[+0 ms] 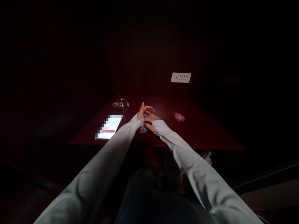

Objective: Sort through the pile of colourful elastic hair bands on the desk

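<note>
Bands [143, 128], thin and loop-like, in pale lilac and whitish green, lie in a loose tangle near the middle of the front edge of the dark red table [205, 133]. Above them the left hand [145, 110] and right hand [151, 119] come close together, the left with one digit raised, the right with bent fingers over the tangle; whether either grips a band cannot be told. Toward the table's right edge sits a bright pink heap [179, 117] of short, slim pieces; a lit phone [111, 128] lies by the front left corner.
</note>
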Tool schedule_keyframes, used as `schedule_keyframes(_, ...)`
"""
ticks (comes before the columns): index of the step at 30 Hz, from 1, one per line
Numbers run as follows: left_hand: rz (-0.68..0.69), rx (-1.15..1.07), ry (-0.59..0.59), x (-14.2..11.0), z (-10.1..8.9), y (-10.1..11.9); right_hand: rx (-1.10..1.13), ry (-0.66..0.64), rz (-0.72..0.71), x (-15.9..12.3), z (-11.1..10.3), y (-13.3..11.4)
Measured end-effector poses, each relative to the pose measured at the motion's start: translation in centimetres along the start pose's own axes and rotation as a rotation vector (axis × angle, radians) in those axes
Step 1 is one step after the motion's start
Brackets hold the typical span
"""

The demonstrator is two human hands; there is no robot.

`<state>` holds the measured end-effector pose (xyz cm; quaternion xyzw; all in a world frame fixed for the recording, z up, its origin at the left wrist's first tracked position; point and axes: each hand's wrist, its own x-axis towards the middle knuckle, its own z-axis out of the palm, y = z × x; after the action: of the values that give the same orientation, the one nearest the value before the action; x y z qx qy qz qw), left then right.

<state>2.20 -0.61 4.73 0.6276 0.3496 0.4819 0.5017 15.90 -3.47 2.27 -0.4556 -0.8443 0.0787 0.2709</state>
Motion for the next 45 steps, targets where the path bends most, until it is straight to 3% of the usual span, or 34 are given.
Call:
schedule_keyframes(4,-0.004,0.005,0.007,0.2,0.1,0.1,-0.025,0.025,-0.075,0.1,0.1,0.1)
schedule_keyframes(13,0.038,-0.035,0.028,0.8,-0.1,-0.5,-0.090,0.043,-0.051,-0.4,-0.8,-0.7)
schedule_keyframes(20,0.027,-0.009,0.045,1.2,-0.3,-1.1,-0.113,0.000,-0.129,-0.3,-0.7,-0.6)
schedule_keyframes(31,0.075,-0.004,0.084,0.9,-0.5,-0.6,-0.140,0.008,-0.078,-0.8,-0.9,-1.2)
schedule_keyframes(45,0.104,-0.180,0.045,0.1,-0.4,0.5,-0.096,0.051,-0.004,-0.9,-1.5,-1.5)
